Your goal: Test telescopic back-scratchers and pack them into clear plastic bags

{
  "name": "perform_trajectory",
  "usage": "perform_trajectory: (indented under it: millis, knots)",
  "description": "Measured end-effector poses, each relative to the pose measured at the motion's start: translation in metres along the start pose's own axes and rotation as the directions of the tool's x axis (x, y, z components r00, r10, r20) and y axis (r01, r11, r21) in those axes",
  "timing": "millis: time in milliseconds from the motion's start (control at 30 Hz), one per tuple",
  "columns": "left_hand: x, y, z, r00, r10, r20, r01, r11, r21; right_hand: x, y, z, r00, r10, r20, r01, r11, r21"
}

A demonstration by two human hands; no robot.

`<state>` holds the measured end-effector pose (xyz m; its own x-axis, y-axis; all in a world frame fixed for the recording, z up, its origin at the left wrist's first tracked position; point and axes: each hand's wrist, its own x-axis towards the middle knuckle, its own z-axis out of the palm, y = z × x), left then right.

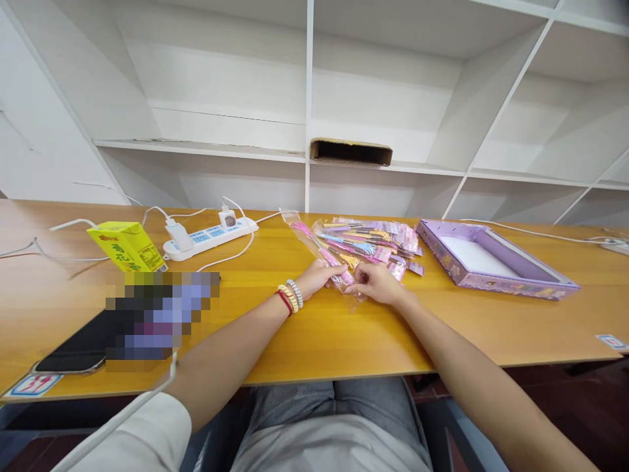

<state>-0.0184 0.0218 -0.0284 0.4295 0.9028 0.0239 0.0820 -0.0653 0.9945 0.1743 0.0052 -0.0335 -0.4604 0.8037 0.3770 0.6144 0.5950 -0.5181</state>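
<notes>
A clear plastic packet (307,236) with a slim pink stick-like item inside lies slanted between my hands. My left hand (317,278) grips it from the left, thumb stretched along the sleeve. At the packet's lower end, the fingers of my right hand (376,283) are pinched together on the plastic. Just behind them is a pile of similar packets (366,237), holding slim pink, yellow, blue and dark items. Exactly what the items are is too small to tell.
An open purple box tray (515,286) lies to the right. Left are a power strip (211,237) with plugs and white cables, a yellow drink carton (128,246) and a partly blurred black phone (78,341). Shelves behind hold a cardboard box (351,152).
</notes>
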Motion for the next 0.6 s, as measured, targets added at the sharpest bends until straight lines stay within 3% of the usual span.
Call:
perform_trajectory:
  millis: [400,600]
  knots:
    - [-0.0014,0.0035,-0.0008,0.999,-0.021,0.027,0.023,0.999,-0.049,-0.0021,-0.0033,0.0007,1.0,-0.009,0.018,0.007,0.991,0.131]
    - [-0.0013,0.0026,-0.0014,0.999,-0.003,0.039,0.005,0.998,-0.062,-0.0014,-0.0027,0.0001,1.0,-0.013,0.018,0.012,0.997,0.076]
